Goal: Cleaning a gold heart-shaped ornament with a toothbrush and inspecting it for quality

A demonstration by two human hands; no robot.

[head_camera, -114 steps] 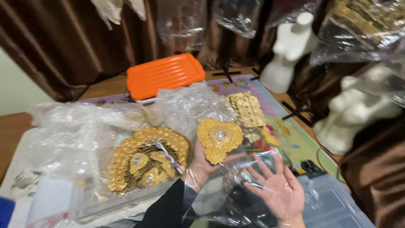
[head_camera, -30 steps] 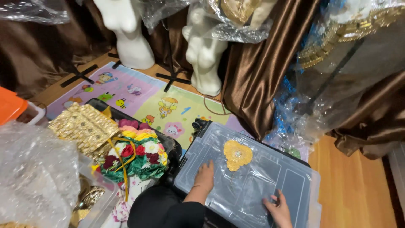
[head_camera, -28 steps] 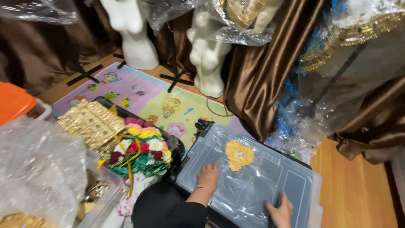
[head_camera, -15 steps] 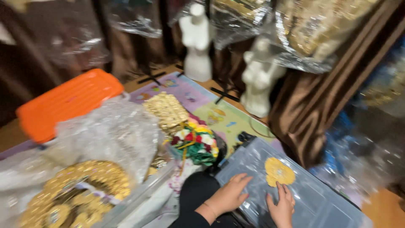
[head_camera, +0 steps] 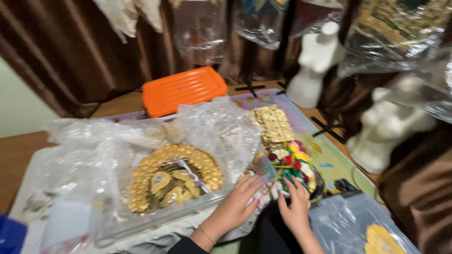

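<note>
Curtain (head_camera: 70,51): brown folds fill the back from 9 to 12 o'clock; clear plastic bags (head_camera: 200,28) hang in front of it at 12 o'clock
Floor (head_camera: 14,155): wooden boards show at 9 o'clock; a printed play mat (head_camera: 325,155) lies at 3 o'clock under the goods
Plastic wrap (head_camera: 108,146): crumpled clear sheet spreads over the centre-left; it covers most of the clear tray (head_camera: 155,221) beneath it
Clear lid (head_camera: 343,221): flat plastic at 5 o'clock; a gold ornament (head_camera: 381,240) lies on it at the bottom edge
White busts: one (head_camera: 313,66) stands at 1 o'clock; another (head_camera: 386,129), blurred, stands at 3 o'clock; both upright
Orange lid (head_camera: 183,89): ribbed rectangle at 11 o'clock from centre; it lies behind the wrap
Gold headpiece (head_camera: 174,176): round beaded crown inside the tray, at 8 o'clock from centre; a ribbon crosses its top
Gold panel (head_camera: 275,124): beaded strip just past centre at 2 o'clock; it touches the flower garland (head_camera: 294,164) below it
Flower garland: red, yellow and white blooms; it sits just beside your right hand
Left hand (head_camera: 235,207): your grip is loose, fingers spread; the fingertips rest on the tray's near corner and the wrap's edge; it holds nothing
Right hand (head_camera: 294,207): your grip is wide, fingers up; the fingertips touch the garland's lower side; nothing is clasped
</note>
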